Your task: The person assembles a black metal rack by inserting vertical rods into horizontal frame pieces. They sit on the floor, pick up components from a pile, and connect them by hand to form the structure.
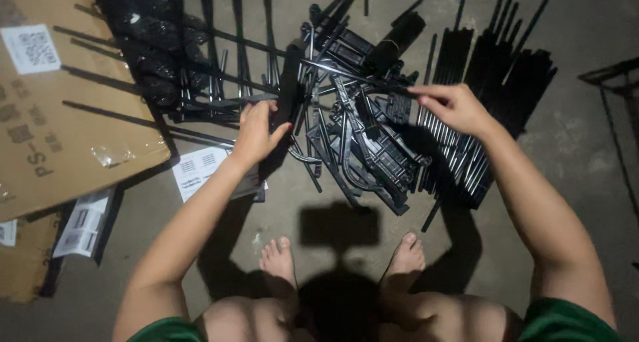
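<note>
My left hand [256, 130] grips a black padded tube [290, 82] standing upright over a heap of black metal parts [359, 139] on the concrete floor. My right hand [451, 105] pinches the end of a thin black rod [353, 72] that runs leftward to the tube. Curved black frame pieces and brackets lie tangled below both hands. My two bare feet [279, 259] stand on the floor in front of the heap.
A flattened cardboard box [66, 129] lies at the left with thin rods across it. A bundle of black and silver rods [492, 82] sits at the right. Paper sheets [200, 169] lie near the box. A black frame edge [616, 95] shows at far right.
</note>
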